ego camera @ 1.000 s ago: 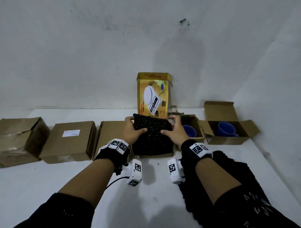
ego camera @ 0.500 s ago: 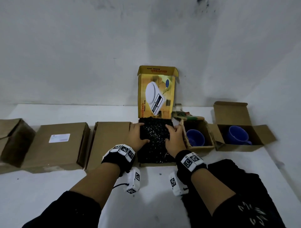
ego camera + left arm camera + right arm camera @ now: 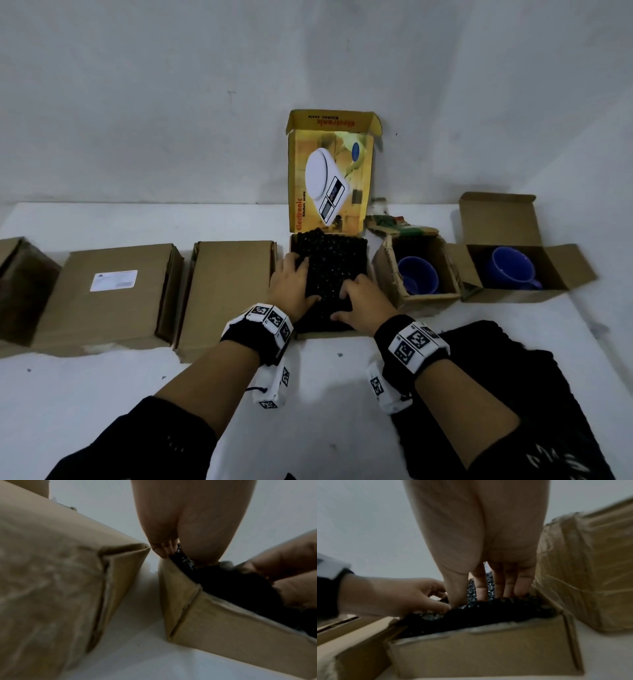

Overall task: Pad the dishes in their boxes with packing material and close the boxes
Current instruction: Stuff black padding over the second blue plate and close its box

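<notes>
A sheet of black bubble wrap (image 3: 334,263) fills the open cardboard box (image 3: 325,334) at the table's middle. Its yellow lid (image 3: 330,178), printed with a kitchen scale, stands upright behind. My left hand (image 3: 293,284) presses the wrap's left side, fingertips (image 3: 164,549) down at the box wall (image 3: 223,622). My right hand (image 3: 361,298) presses the near right part with straight fingers (image 3: 498,582) on the wrap (image 3: 488,611). Whatever lies under the wrap is hidden.
To the right stand two open boxes, each with a blue mug (image 3: 418,279) (image 3: 512,267). Closed brown boxes (image 3: 229,287) (image 3: 109,291) line the left. A larger black sheet (image 3: 507,377) lies on the white table by my right forearm. A wall is close behind.
Both hands held the folded wrap above the box a second ago; they have lowered it into the box and now press it flat.
</notes>
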Demonstrator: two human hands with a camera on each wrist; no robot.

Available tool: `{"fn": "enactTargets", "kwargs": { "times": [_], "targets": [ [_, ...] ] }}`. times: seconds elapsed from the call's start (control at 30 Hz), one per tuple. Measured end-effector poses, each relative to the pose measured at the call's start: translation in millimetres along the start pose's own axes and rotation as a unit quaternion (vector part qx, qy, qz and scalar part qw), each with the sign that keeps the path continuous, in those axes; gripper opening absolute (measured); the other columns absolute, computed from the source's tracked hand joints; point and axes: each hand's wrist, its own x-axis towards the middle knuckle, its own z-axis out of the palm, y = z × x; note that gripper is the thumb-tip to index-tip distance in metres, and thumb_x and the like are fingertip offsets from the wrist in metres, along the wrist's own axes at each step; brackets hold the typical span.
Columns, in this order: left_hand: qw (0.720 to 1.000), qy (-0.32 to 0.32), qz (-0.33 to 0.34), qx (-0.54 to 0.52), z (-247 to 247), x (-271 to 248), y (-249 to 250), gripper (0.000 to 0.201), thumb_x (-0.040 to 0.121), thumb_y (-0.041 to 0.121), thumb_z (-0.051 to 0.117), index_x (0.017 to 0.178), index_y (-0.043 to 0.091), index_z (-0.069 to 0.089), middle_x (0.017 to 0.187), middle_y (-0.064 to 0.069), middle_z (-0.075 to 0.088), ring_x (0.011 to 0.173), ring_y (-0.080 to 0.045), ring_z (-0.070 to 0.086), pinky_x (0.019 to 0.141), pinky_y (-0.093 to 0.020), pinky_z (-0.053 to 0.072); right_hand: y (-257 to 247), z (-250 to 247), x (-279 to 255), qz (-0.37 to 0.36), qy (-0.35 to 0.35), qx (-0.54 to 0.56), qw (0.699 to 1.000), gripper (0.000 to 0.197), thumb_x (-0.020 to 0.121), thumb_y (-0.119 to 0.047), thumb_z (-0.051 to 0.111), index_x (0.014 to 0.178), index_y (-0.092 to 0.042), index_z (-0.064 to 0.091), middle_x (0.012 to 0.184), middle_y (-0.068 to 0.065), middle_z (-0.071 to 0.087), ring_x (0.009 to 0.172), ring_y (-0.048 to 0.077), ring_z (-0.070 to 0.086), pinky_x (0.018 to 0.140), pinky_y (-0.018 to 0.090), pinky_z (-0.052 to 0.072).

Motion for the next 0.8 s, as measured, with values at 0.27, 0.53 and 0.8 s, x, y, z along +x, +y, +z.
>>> {"fn": "enactTargets", "kwargs": {
  "times": [0.27, 0.53, 0.8],
  "targets": [
    [0.991, -0.066, 0.100, 0.054, -17.1, -11.6, -9.9, 0.079, 0.078, 0.058, 0.061, 0.143, 0.022, 0.034, 0.147, -0.004, 0.026, 0.138, -0.023, 0.016, 0.115, -0.042, 0.013, 9.7, -21.9, 1.2, 0.015, -0.083, -0.005, 0.996, 0.066, 0.077, -0.029, 0.076, 0.134, -0.013, 0.046, 0.135, 0.011, 0.033, 0.124, 0.031, 0.040, 0.104, 0.036, 0.039],
    [0.983, -0.127, 0.067, 0.116, -17.9, -13.3, -4.4, 0.086, 0.075, 0.062, 0.062, 0.143, 0.019, 0.032, 0.142, -0.003, 0.034, 0.138, -0.020, 0.023, 0.117, -0.048, 0.005, 13.8, -19.6, 6.0, -0.011, -0.127, -0.069, 0.989, 0.066, 0.079, -0.025, 0.074, 0.135, -0.011, 0.043, 0.137, 0.014, 0.033, 0.121, 0.035, 0.044, 0.100, 0.040, 0.044],
    [0.980, -0.119, 0.075, 0.141, -15.3, -10.3, -3.3, 0.093, 0.071, 0.067, 0.062, 0.143, 0.017, 0.033, 0.143, -0.004, 0.030, 0.137, -0.020, 0.025, 0.116, -0.049, 0.005, 7.4, -13.4, 18.4, 0.000, -0.088, -0.057, 0.994, 0.075, 0.073, -0.043, 0.077, 0.131, -0.008, 0.045, 0.132, 0.014, 0.036, 0.117, 0.033, 0.046, 0.099, 0.041, 0.044]
  ]
}}
